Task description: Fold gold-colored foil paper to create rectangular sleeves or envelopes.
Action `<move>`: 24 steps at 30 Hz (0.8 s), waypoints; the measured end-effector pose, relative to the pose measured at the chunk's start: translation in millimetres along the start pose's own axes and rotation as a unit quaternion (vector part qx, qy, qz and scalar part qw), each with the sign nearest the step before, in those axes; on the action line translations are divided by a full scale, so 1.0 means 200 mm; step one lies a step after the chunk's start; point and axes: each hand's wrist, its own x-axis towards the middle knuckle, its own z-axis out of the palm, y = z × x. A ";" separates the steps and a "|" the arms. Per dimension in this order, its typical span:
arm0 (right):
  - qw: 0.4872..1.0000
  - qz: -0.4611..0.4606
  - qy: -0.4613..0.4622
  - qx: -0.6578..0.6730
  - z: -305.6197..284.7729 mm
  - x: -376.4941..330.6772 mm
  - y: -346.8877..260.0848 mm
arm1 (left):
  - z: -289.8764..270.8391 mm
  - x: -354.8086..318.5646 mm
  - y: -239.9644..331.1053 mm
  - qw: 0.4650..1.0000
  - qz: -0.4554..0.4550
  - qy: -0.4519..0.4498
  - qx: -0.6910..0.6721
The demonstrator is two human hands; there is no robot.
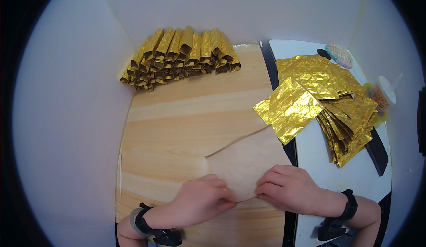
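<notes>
Both hands pinch the near edge of a tan paper sheet (pixel 243 162) that lies flat on the wooden worktop (pixel 177 118). Fingers of the left hand (pixel 199 200) are curled closed, thumb and fingertips nipping the sheet's lower edge, and a ring shows on one finger. Just beside it, the right hand (pixel 290 189) has its grip closed on the same edge, its fingertips almost meeting those of the left. The sheet, plain side up, reaches up and to the right toward a white board (pixel 350 176) that lies along the worktop's right side. On that board rests a loose stack of flat gold foil sheets (pixel 319 100), the nearest one overhanging the wood. At the far edge of the worktop, well apart from the hands, folded gold foil pieces (pixel 182 58) are piled in rows against a white wall (pixel 80 127). Each wrist wears a dark band.
</notes>
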 end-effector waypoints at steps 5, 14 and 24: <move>0.999 0.050 0.000 -0.004 -0.01 0.02 -0.02 | 0.05 -0.04 -0.01 0.998 -0.005 0.056 -0.019; 0.995 0.094 -0.013 -0.011 -0.01 0.05 -0.04 | 0.07 -0.05 0.02 0.994 -0.028 0.102 -0.017; 0.987 0.130 -0.042 -0.087 -0.02 0.08 -0.06 | 0.08 -0.05 0.02 0.992 -0.035 0.112 -0.055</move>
